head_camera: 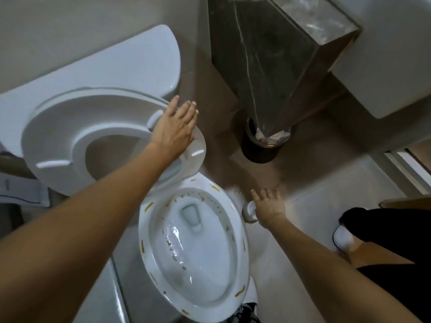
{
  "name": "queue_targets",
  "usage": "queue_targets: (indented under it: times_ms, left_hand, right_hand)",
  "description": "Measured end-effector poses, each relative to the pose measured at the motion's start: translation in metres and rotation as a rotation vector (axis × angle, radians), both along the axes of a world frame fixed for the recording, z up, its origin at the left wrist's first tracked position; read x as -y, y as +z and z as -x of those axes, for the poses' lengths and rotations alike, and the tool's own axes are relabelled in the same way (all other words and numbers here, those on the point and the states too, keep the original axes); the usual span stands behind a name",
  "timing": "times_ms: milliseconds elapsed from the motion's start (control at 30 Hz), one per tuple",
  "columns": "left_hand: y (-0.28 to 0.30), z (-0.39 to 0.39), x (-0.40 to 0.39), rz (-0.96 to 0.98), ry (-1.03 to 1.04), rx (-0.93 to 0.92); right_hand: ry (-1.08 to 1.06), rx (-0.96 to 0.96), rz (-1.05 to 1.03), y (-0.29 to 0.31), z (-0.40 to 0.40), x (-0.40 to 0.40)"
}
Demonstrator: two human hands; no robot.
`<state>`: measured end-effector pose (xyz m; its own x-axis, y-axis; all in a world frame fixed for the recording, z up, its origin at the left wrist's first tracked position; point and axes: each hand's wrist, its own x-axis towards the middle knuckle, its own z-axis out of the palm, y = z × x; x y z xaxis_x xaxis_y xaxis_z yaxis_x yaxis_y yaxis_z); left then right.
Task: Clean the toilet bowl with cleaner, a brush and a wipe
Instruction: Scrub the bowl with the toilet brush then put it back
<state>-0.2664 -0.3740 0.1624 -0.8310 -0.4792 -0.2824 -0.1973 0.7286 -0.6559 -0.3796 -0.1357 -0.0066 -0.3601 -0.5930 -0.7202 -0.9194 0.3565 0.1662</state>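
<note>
Flat-fingered, my left hand [173, 128] props the seat [77, 134] above the toilet bowl [193, 297]; my right hand [268, 206] hovers loose beside the bowl (yellow streaks remain, all cleaning ahead).

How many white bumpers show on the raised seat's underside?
3: one on the near-left of the seat, one near-right, one far-right beside the left hand. A fourth may be hidden.
</note>
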Motion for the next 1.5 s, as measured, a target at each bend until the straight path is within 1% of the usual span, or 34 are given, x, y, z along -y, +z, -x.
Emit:
queue_targets:
  times_ms: [233, 367, 467, 600, 700, 833, 967, 1067, 1233, 1400, 1500]
  left_hand:
    - [-0.002, -0.002, 0.001, -0.021, -0.011, -0.061]
    - [-0.006, -0.003, 0.003, 0.002, -0.021, -0.072]
    - [-0.007, -0.002, 0.003, -0.001, -0.021, -0.085]
    - [-0.003, -0.002, 0.002, -0.024, -0.003, -0.103]
    - [0.004, -0.004, 0.002, -0.035, 0.017, -0.119]
    - [0.022, -0.015, 0.000, -0.018, 0.050, -0.161]
    - [0.046, -0.033, -0.002, -0.047, 0.113, -0.270]
    - [0.059, -0.049, -0.003, -0.067, 0.153, -0.336]
    - [0.071, -0.073, -0.001, -0.143, 0.209, -0.452]
    - [0.079, -0.106, 0.009, -0.239, 0.222, -0.602]
    - [0.083, -0.124, 0.013, -0.299, 0.244, -0.672]
  right_hand:
    - [0.044, -0.092, -0.111, -0.016, -0.004, 0.009]
    - [0.093, -0.124, -0.209, -0.030, -0.003, 0.012]
    - [0.055, -0.108, -0.255, -0.032, -0.001, 0.012]
    - [-0.013, -0.096, -0.265, -0.023, 0.005, 0.007]
    - [-0.067, -0.093, -0.244, -0.013, 0.011, 0.003]
    - [-0.203, -0.046, -0.202, 0.005, 0.017, -0.007]
    - [-0.305, -0.004, -0.098, 0.038, 0.028, -0.020]
    - [-0.390, -0.017, -0.052, 0.066, 0.033, -0.030]
    - [-0.556, 0.059, 0.069, 0.099, 0.032, -0.052]
    - [-0.631, 0.153, 0.187, 0.143, 0.027, -0.082]
    - [-0.604, 0.181, 0.247, 0.180, 0.019, -0.091]
